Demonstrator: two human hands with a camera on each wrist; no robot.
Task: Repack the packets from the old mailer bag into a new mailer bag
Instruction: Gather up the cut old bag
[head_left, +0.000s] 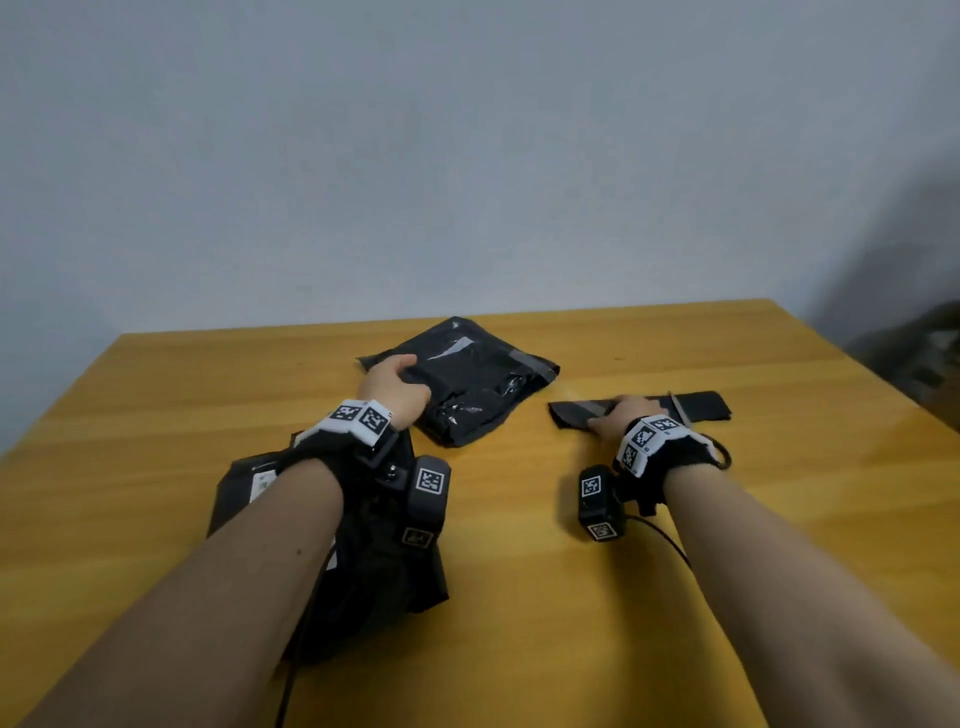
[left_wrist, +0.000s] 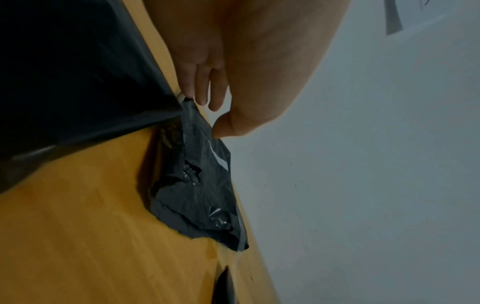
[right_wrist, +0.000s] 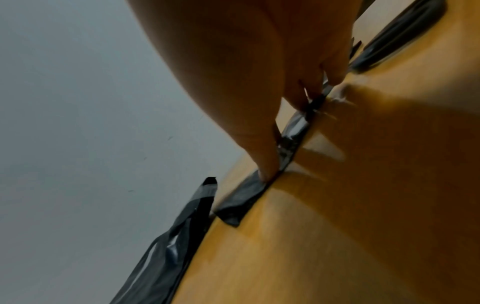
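A bulging, torn black old mailer bag (head_left: 483, 384) (left_wrist: 200, 185) lies at the table's centre back. Shiny packets show through its tears. My left hand (head_left: 410, 374) (left_wrist: 213, 115) pinches its near left corner, thumb on top and fingers behind the edge. To the right a flat, folded black new mailer bag (head_left: 696, 408) (right_wrist: 244, 201) lies on the table. On its left part rests my right hand (head_left: 618, 413) (right_wrist: 285, 133), with the index finger stretched straight along it. A thin pale strip (head_left: 678, 408) crosses this bag.
Another black bag with a white label (head_left: 249, 488) (left_wrist: 64, 82) lies under my left forearm near the front left. The wooden table (head_left: 519, 597) ends at a grey wall behind. A dark heap (head_left: 924, 353) sits beyond the table's right edge.
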